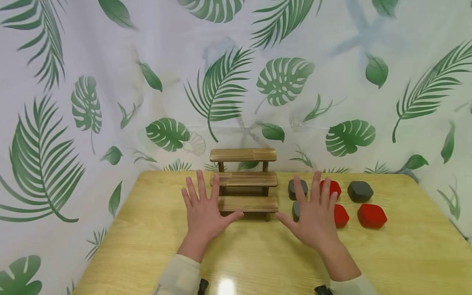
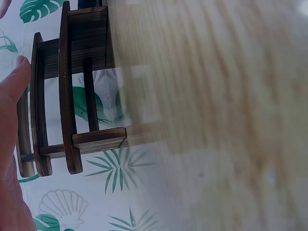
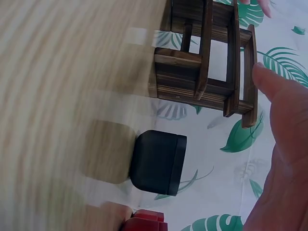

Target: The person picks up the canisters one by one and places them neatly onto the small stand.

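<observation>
My left hand (image 1: 206, 217) is held above the table with its fingers spread, holding nothing. It is near the left side of a three-tier wooden step rack (image 1: 248, 203). My right hand (image 1: 317, 221) is spread the same way, also with nothing in it, to the right of the rack. Behind and beside that hand sit small rounded boxes: three dark grey ones, such as the grey box (image 1: 360, 191), and three red ones, such as the red box (image 1: 372, 216). The right hand partly hides some of them. In the right wrist view a dark box (image 3: 158, 162) stands near the rack (image 3: 207, 57).
A light wooden table (image 1: 155, 246) carries everything. Behind it and to the sides hangs a white cloth (image 1: 166, 98) printed with green leaves. Dark straps (image 1: 203, 286) show near both sleeves at the bottom of the head view.
</observation>
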A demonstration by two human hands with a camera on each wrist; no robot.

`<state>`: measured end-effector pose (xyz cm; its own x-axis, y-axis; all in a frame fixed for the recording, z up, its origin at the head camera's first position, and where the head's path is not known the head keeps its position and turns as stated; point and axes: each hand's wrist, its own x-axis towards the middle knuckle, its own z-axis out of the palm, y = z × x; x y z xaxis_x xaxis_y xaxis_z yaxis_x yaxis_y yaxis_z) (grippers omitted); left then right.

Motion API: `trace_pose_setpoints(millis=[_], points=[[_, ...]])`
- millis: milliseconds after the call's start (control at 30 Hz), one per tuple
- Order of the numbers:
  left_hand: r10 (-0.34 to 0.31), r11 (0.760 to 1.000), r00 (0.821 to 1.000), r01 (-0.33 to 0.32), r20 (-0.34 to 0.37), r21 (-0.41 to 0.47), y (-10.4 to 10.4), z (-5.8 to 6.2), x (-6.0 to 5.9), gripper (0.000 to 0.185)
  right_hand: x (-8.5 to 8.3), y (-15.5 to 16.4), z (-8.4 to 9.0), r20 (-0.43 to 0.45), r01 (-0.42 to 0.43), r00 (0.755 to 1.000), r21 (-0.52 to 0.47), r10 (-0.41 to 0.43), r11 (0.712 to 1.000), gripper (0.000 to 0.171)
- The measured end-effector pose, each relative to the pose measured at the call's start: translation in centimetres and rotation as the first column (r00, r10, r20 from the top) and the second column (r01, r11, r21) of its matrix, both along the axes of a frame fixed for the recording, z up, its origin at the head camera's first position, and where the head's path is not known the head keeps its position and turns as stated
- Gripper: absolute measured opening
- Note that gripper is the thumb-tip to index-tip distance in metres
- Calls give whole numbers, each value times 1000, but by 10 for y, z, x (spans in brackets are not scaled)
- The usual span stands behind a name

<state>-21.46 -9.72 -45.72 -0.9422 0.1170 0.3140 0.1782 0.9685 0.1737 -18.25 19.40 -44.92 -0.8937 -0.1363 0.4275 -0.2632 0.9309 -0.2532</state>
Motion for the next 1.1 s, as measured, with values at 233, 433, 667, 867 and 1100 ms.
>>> trace_pose_setpoints(millis=[233,433,667,867,1100], points=[[6,1000,1000,-6,2,3,1,-5,-2,128,-1,3,-9,-6,1,1000,-27,-1,1000,120],[27,992,999,-25,-17,127,0,-10,-6,135,-4,3,-10,-15,5,1000,-111,-7,994,129],[30,915,999,-39,30,401,0,-15,-12,147,-6,5,-14,96,41,995,-310,-11,950,130],[-1,846,995,-52,99,531,2,-16,-17,148,-8,11,-15,209,65,978,-378,16,924,126],[-73,737,988,-40,139,675,4,-18,-21,147,-11,17,-17,281,56,958,-403,65,913,118]])
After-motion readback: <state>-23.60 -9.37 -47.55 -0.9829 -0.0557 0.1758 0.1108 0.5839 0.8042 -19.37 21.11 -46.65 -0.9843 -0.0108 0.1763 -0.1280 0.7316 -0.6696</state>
